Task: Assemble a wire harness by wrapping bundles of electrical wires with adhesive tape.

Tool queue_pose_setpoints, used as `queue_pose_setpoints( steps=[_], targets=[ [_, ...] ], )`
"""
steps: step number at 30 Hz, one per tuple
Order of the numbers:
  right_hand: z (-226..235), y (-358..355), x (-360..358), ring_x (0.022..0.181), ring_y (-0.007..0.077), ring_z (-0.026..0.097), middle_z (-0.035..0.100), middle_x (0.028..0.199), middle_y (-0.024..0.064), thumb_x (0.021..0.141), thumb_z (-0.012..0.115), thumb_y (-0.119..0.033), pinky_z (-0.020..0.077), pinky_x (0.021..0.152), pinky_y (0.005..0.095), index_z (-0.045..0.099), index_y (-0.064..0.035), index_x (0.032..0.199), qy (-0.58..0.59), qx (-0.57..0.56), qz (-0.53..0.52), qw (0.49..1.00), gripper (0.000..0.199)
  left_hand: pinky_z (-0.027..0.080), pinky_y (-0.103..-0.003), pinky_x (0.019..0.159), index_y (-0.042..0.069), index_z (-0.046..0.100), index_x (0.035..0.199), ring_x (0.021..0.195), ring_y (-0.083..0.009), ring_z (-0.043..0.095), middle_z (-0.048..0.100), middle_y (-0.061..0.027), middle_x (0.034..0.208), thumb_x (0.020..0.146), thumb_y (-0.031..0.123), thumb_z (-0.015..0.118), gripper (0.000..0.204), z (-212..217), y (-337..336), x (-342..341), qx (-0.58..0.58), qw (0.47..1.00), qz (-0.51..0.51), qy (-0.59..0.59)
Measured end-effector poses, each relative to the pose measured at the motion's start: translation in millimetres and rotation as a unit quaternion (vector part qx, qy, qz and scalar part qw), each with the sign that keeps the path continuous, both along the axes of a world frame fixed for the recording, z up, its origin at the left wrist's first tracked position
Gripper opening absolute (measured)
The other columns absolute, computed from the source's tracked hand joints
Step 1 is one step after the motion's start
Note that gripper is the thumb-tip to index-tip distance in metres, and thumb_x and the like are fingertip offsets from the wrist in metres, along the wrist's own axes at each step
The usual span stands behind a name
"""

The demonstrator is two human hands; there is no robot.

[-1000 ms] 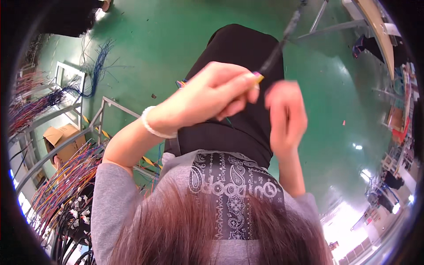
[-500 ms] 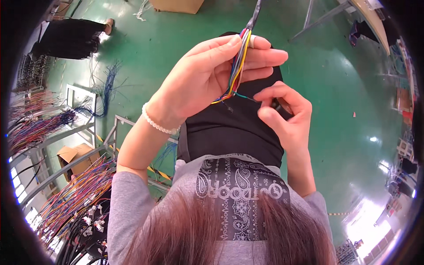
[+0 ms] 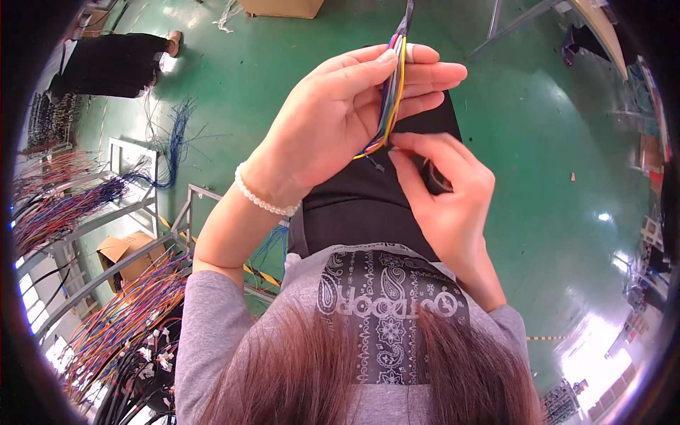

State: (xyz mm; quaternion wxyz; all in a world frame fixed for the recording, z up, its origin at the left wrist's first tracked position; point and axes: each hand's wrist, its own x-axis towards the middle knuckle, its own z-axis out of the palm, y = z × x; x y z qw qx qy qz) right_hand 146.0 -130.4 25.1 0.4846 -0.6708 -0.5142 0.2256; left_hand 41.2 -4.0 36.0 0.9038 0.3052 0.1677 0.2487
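Your left grip (image 3: pixel 347 99) clamps the multicoloured, plastic-insulated wire bundle (image 3: pixel 394 92) across its palm, apparently to steady it; your right grip (image 3: pixel 453 177) meets the bundle's lower bend, its closure not discernible.

The left hand (image 3: pixel 322 117), palm up, holds a multicoloured wire bundle (image 3: pixel 394 95) beneath its thumb. Dark sleeving (image 3: pixel 404 23) covers the bundle's upper part. The right hand (image 3: pixel 453 180) has thumb and forefinger close together at the bundle's lower section; whether they grip a wire cannot be determined. Massed wires (image 3: pixel 127 301) and an open cardboard box (image 3: pixel 133 251) stand at left; the floor (image 3: pixel 549 234) is green.
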Motion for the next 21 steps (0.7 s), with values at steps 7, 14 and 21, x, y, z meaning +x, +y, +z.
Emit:
queue_pose_setpoints(
  steps=[7,14,21],
  targets=[
    [-14.1,6.2,-6.4,0.059,0.0048,0.045,0.062,0.079,0.0022,0.073,0.073,0.007,0.0359,0.053,0.0207,0.065,-0.0003,0.089,-0.039,0.09,-0.042,0.994,0.019,0.041,-0.036,0.105,-0.008,0.052,0.12,0.117,-0.0263,0.055,0.058,-0.0243,0.122,0.101,0.017,0.04,0.034,-0.2,-6.6,7.0,-0.015,0.999,0.045,0.007],
    [-7.7,-12.2,8.2,0.068,0.0017,0.05,0.06,0.084,-0.0009,0.078,0.067,0.006,0.0413,0.06,0.018,0.061,0.0011,0.091,0.131,-0.049,-0.043,0.989,0.014,0.041,-0.033,0.103,-0.008,0.053,0.119,0.116,-0.0248,0.056,0.06,-0.0222,0.121,0.099,0.013,0.043,0.03,-2.9,-8.6,1.8,-0.013,0.998,0.049,0.03],
    [-20.1,-9.9,7.2,0.067,0.0016,0.051,0.059,0.077,-0.0017,0.081,0.066,0.001,0.0393,0.059,0.0163,0.064,0.0028,0.093,0.274,-0.158,0.089,0.945,0.012,0.041,-0.035,0.103,-0.008,0.052,0.118,0.115,-0.0264,0.056,0.061,-0.0221,0.118,0.093,0.012,0.05,0.032,-3.8,-13.5,5.7,-0.017,0.998,0.042,0.047]
  ],
)
